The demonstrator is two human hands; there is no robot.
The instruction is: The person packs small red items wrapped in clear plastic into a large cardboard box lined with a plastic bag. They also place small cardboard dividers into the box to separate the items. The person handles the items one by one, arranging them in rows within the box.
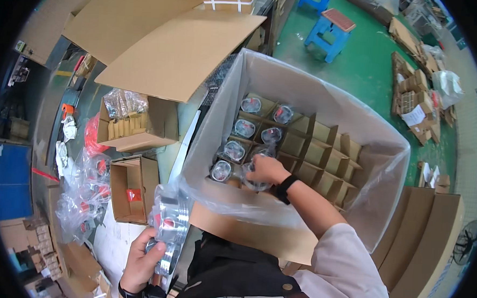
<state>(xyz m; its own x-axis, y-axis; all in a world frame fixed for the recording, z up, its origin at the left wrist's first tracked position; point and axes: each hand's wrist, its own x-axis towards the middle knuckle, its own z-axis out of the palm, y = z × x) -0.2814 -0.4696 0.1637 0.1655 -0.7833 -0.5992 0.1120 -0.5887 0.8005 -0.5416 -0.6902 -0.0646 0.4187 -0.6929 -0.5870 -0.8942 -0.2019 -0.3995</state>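
Observation:
Wrapped in clear plastic, a shiny metal piston [171,213] with ring grooves stands tilted in my left hand [142,256], whose fingers close around its lower end. A second metal piston part [167,259] shows just below it. My right hand [267,171] reaches into the large lined carton [327,94] and grips a bagged piston [255,180] over a near compartment of the cardboard divider [309,145]. Several bagged pistons [244,129] sit in the left-hand compartments; those further right show bare cardboard bottoms.
Left of the carton stand a small box [134,189] with a red packet and a box of tan packets [136,138]. Bagged pistons [87,206] lie beyond them. Open cardboard flaps [179,49] rise behind; a blue stool [329,35] stands on the green floor.

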